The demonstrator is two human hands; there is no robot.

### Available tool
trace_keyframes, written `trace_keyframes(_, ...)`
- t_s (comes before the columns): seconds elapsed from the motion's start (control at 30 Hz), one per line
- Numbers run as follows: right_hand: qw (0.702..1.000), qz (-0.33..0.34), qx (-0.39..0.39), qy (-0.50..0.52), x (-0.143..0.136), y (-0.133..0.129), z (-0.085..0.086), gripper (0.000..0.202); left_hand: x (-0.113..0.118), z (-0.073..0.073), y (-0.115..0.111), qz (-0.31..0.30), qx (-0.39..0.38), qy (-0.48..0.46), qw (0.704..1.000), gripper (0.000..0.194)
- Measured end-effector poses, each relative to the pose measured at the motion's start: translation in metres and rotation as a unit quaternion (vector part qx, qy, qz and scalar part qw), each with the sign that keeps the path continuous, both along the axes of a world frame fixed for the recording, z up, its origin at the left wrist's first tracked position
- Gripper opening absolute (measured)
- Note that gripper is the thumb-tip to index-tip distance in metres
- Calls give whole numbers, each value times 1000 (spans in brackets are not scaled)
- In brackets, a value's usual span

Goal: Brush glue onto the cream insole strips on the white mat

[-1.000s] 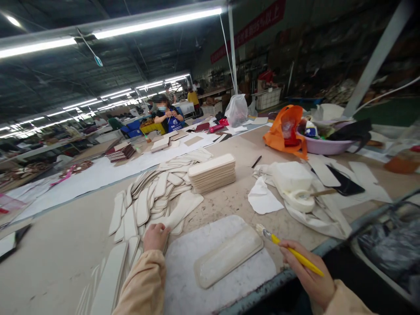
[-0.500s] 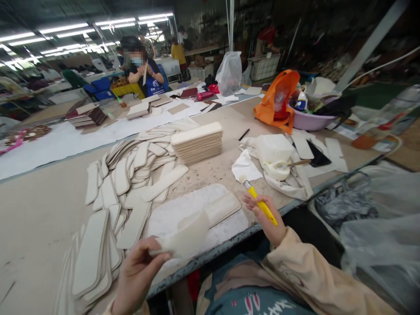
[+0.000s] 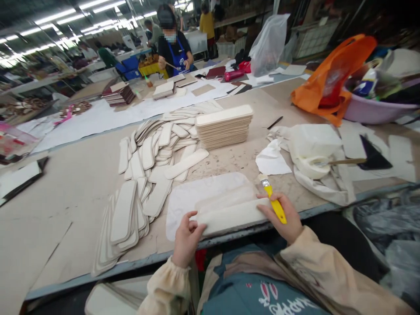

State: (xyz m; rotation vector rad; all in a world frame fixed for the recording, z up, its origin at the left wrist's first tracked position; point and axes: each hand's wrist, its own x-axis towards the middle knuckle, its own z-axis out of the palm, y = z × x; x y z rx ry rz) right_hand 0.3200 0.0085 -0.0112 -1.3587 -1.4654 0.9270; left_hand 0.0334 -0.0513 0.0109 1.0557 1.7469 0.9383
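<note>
A long cream panel (image 3: pixel 234 215) with rounded ends lies along the table's front edge. My left hand (image 3: pixel 187 238) pinches its left end between thumb and fingers. At the other end, the thumb and fingertips of my right hand (image 3: pixel 285 214) touch the panel. That same hand grips a paintbrush (image 3: pixel 274 202) with a yellow handle, bristles pointing up and away from me. Under and behind the panel spreads a white sheet (image 3: pixel 210 188). Loose cream panels (image 3: pixel 123 210) fan out in overlapping rows to the left. Behind the sheet stands a neat stack of panels (image 3: pixel 225 127).
To the right are a crumpled white tissue (image 3: pixel 273 158), a white container (image 3: pixel 316 142) with a stick in it, an orange bag (image 3: pixel 331 83) and a lilac basin (image 3: pixel 377 107). A co-worker (image 3: pixel 175 48) works across the table. The table edge (image 3: pixel 157 258) runs close before me.
My left hand has brought the panel down and right onto the sheet near the front edge. My right hand has met its right end, still holding the brush. The view has turned left.
</note>
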Motion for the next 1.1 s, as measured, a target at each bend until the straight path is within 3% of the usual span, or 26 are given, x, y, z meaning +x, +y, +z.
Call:
trace_keyframes(0.17,993,-16,32,-112,-13,38,-7,31,0,-17,25,32,11,110,993,38)
trace_keyframes(0.33,988,-13,22,-154,-19,55,-15,33,0,-27,34,38,10,195,980,37)
trace_keyframes(0.83,970,6,47,-238,-21,67,-40,25,0,-28,37,10,-18,239,971,40)
trace_keyframes(0.97,956,11,97,-276,-18,70,-42,22,1,-26,39,-1,-32,258,966,40)
trace_keyframes(1.1,927,23,177,-329,-22,63,-30,14,-1,-24,39,-19,-45,278,959,42)
